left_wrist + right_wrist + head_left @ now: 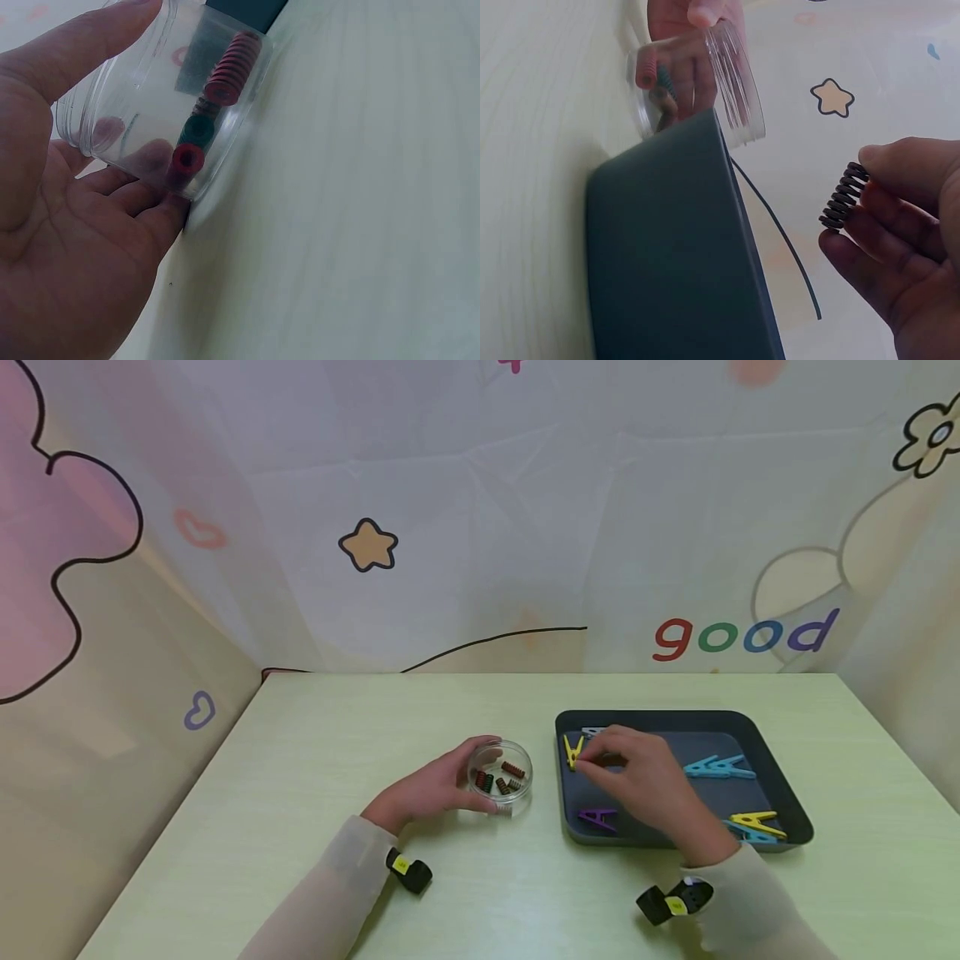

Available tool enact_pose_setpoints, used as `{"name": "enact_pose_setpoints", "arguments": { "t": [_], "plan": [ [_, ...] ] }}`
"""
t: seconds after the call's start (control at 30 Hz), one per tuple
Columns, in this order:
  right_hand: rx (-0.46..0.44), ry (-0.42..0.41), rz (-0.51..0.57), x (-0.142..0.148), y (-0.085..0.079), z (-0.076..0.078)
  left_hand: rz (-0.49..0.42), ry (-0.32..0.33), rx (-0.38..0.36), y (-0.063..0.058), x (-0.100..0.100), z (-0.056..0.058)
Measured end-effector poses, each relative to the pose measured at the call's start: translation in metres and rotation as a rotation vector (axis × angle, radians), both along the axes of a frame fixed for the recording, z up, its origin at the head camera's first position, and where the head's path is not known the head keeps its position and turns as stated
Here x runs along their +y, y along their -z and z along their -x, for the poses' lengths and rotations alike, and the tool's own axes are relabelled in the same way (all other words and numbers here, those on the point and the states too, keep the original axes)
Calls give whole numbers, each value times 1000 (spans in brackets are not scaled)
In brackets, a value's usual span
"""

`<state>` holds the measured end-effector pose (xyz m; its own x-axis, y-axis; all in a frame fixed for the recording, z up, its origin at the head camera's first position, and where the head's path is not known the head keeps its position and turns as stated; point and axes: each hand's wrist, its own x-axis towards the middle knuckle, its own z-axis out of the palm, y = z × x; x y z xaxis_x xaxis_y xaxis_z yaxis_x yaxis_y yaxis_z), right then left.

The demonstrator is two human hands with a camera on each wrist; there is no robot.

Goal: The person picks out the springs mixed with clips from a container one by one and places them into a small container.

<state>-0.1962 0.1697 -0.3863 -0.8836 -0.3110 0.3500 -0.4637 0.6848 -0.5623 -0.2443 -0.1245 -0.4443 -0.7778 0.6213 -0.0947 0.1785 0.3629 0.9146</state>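
My left hand holds a clear round jar at the middle of the table, thumb and fingers around its side. Inside lie several small coil springs, among them a red spring and a green spring. My right hand is over the left part of a dark tray, to the right of the jar. Between its thumb and fingertips it pinches a dark coil spring, above the tray's rim in the right wrist view. In the head view this spring is hidden by the fingers.
Plastic clothespins lie in the tray: a yellow clothespin and a purple clothespin at the left, light blue clothespins at the right, and another yellow clothespin at the front right. A printed cloth hangs behind the table.
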Motion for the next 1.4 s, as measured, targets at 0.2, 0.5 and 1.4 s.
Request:
{"name": "enact_pose_setpoints", "arguments": {
  "t": [0.2,0.5,1.4],
  "plan": [
    [33,-5,37,-6,0,0,-9,6,-4,-1,0,0],
    [117,-52,77,-17,3,2,-18,3,-13,0,0,0],
    [181,-180,-20,-62,7,-3,-33,30,-9,0,-1,1]
  ]
}}
